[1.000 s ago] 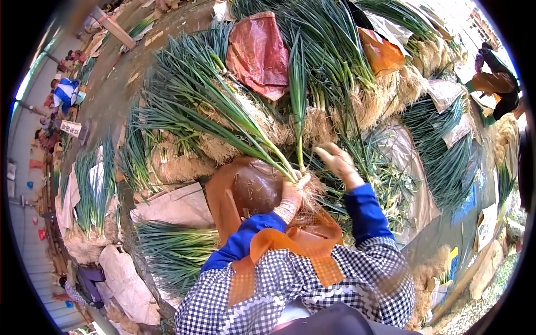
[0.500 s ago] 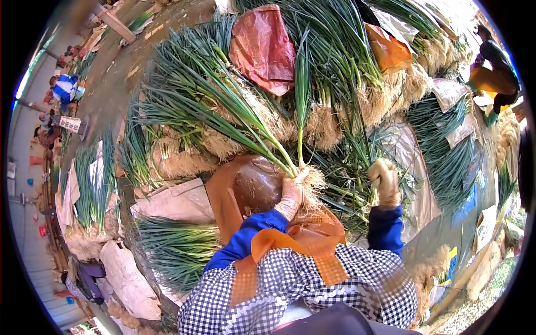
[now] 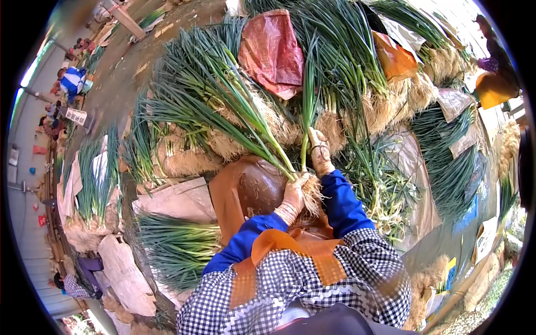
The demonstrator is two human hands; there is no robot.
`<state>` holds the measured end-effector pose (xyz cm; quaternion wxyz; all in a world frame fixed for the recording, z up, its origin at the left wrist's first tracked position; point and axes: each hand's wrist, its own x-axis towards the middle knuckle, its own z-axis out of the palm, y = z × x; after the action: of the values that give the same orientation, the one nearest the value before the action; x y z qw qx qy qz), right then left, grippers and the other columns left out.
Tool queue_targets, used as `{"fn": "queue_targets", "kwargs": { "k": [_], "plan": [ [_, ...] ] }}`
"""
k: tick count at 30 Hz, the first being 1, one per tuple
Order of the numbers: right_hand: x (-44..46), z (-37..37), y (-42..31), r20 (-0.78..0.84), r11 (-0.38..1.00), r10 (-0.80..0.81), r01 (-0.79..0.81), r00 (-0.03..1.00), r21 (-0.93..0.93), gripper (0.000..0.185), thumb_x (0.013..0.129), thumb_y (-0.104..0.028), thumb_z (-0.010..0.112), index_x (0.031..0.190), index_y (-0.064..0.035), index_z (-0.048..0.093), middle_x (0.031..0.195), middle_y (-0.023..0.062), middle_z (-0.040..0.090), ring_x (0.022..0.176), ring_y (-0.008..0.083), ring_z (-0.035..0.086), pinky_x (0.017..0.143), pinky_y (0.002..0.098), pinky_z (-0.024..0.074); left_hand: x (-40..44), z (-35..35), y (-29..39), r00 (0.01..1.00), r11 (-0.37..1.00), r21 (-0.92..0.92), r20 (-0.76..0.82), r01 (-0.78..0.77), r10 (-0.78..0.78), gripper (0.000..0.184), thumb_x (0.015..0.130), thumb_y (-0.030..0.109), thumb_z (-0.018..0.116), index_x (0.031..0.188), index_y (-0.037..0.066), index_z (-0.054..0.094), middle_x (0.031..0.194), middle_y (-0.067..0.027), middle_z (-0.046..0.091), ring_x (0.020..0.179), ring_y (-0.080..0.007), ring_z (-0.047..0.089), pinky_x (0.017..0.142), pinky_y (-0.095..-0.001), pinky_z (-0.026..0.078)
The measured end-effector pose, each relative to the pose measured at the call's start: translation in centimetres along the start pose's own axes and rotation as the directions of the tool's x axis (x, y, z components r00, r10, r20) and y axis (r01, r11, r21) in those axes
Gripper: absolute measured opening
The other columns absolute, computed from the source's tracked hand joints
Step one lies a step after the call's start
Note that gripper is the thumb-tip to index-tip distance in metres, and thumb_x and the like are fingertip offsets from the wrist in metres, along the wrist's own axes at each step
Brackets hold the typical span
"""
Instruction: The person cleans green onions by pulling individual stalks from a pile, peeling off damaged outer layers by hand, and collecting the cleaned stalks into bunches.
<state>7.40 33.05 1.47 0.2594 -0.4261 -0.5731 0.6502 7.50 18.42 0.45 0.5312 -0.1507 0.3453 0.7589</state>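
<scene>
My left hand (image 3: pixel 294 196) is closed around a few green onions (image 3: pixel 272 144) just above their pale, stringy roots (image 3: pixel 312 192). Their long leaves fan away from me, two stalks leaning left and one standing more upright. At that upright stalk, my right hand (image 3: pixel 320 152) is closed, with its fingers on the lower stem above the roots. A brown plastic apron or sheet (image 3: pixel 259 187) covers my lap under the hands. Peeled leaves and scraps (image 3: pixel 385 195) lie in a heap to the right of my right hand.
Large piles of green onions (image 3: pixel 195 72) spread across the ground ahead, partly under a red sheet (image 3: pixel 272 53) and an orange sheet (image 3: pixel 395 57). Another bundle (image 3: pixel 178 243) lies at my left beside brown paper (image 3: pixel 177 204). A person (image 3: pixel 497 67) is at the far right.
My right hand has moved left and away from me, from over the scrap heap to the upright green onion stalk. My left hand keeps its hold.
</scene>
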Motion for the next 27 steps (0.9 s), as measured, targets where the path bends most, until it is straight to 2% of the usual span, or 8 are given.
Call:
{"fn": "queue_targets", "kwargs": {
  "k": [5,10,12,16,20,21,24,27],
  "plan": [
    [-11.6,-4.7,-5.7,0.265,0.969,-0.243,0.246,0.933,0.022,0.045,0.085,-0.051,0.049,0.078,-0.008,0.059,0.071,0.0015,0.052,0.066,0.0078,0.044,0.057,0.021,0.0314,-0.1,0.6,0.5,0.987,0.981,0.111,-0.028,-0.157,0.161,0.011,0.082,0.004,0.059,0.093,0.003,0.058,0.082,-0.0018,0.056,0.075,-0.0122,0.054,0.068,-0.0243,0.045],
    [-11.5,-18.1,-4.8,0.179,0.95,0.113,-0.054,0.977,-0.306,0.036,0.083,-0.044,0.055,0.075,-0.0099,0.06,0.069,0.004,0.06,0.06,0.0173,0.056,0.054,0.0307,0.0424,0.0,1.0,0.6,0.959,0.922,0.291,-0.042,-0.256,0.279,0.012,0.08,0.004,0.063,0.088,0.008,0.055,0.076,0.0033,0.049,0.069,-0.0075,0.047,0.063,-0.0209,0.041],
    [-8.6,-22.9,1.2,0.078,-0.123,0.015,0.08,0.997,-0.989,0.032,0.082,-0.04,0.059,0.071,-0.0091,0.059,0.064,0.0092,0.06,0.058,0.0268,0.059,0.052,0.0377,0.0442,-0.7,1.4,0.4,0.966,0.927,0.307,-0.072,-0.215,0.248,0.015,0.079,0.003,0.064,0.083,0.01,0.051,0.075,0.004,0.046,0.068,-0.0071,0.046,0.061,-0.0204,0.039],
    [-8.5,-9.1,-5.2,0.373,0.805,-0.276,0.425,0.886,-0.414,0.033,0.078,-0.025,0.068,0.104,-0.0058,0.061,0.088,0.0128,0.063,0.08,0.0246,0.06,0.07,0.0343,0.0482,-0.4,0.7,-0.2,0.938,0.852,0.393,0.16,-0.346,0.308,0.017,0.078,-0.002,0.059,0.081,0.009,0.047,0.078,0.0019,0.045,0.074,-0.0085,0.047,0.07,-0.0213,0.043],
    [-6.0,-5.8,-4.4,0.742,0.702,-0.34,0.681,0.577,-0.208,0.022,0.08,-0.015,0.063,0.099,-0.0039,0.061,0.078,0.0059,0.056,0.079,0.0189,0.056,0.074,0.0289,0.0444,-0.8,-0.2,0.5,0.98,0.922,0.342,0.132,-0.183,0.146,0.029,0.075,-0.004,0.048,0.103,0.004,0.051,0.095,-0.0066,0.054,0.091,-0.0167,0.054,0.084,-0.0281,0.046],
    [-6.1,-6.6,-2.9,0.698,0.999,0.005,0.03,0.716,-0.037,0.013,0.084,-0.016,0.061,0.091,-0.0045,0.061,0.081,0.0021,0.058,0.08,0.0131,0.055,0.073,0.0248,0.0428,-0.8,-0.1,0.8,0.988,0.959,0.246,0.097,-0.143,0.122,0.031,0.075,-0.004,0.047,0.105,0.003,0.05,0.095,-0.0075,0.055,0.091,-0.0182,0.055,0.084,-0.0296,0.046],
    [-5.0,-11.8,-6.2,0.851,0.971,0.207,0.006,0.483,-0.239,0.03,0.089,-0.03,0.055,0.102,-0.0023,0.058,0.101,0.0092,0.061,0.088,0.0151,0.056,0.076,0.0232,0.0433,-0.9,1.1,2.5,0.977,0.994,-0.093,0.21,0.054,-0.033,0.042,0.078,0.001,0.046,0.12,-0.001,0.045,0.084,-0.0074,0.055,0.083,-0.0202,0.057,0.077,-0.0331,0.05],
    [3.4,-16.1,2.2,0.537,0.949,-0.082,-0.098,0.84,0.298,0.05,0.092,-0.042,0.044,0.12,-0.001,0.048,0.11,0.0152,0.059,0.09,0.0168,0.059,0.072,0.0251,0.0481,-1.9,2.3,5.3,0.866,0.949,-0.099,0.447,0.299,-0.227,0.034,0.089,0.024,0.055,0.111,0.0,0.052,0.076,-0.0035,0.054,0.069,-0.0144,0.054,0.065,-0.0313,0.048]
  ]
}}
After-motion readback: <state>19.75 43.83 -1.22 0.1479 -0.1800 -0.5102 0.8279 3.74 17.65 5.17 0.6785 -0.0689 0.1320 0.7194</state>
